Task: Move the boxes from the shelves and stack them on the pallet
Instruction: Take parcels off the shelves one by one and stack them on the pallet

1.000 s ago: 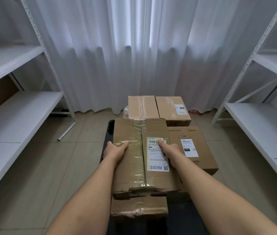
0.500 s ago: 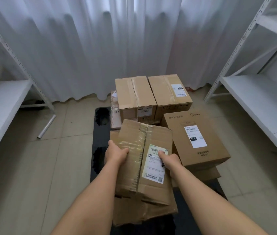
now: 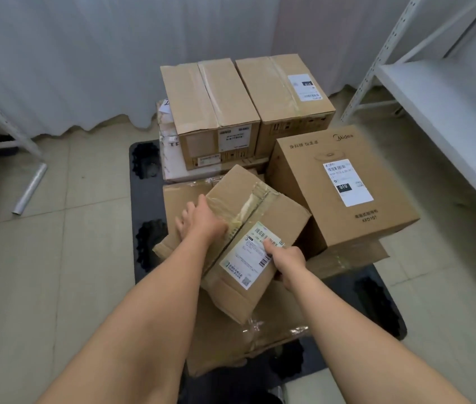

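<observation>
Brown corrugated cardboard fills the middle of the frame: a small taped box with a white shipping label (image 3: 255,231) sits tilted, low at centre, on a flattened, crumpled brown carton (image 3: 231,336) that lies on the black plastic pallet (image 3: 146,196). The left hand (image 3: 199,221) lies on the box's upper left edge with fingers spread over the side (palm down on the tape), steadying rather than clenching. The right hand (image 3: 288,259) grips the box's lower right edge, thumb on the label and fingers curled beneath. Just right of it stands a large brown printed box with a white label (image 3: 344,191). Behind, toward upper centre, two tall taped brown boxes (image 3: 210,100) stand side by side.
</observation>
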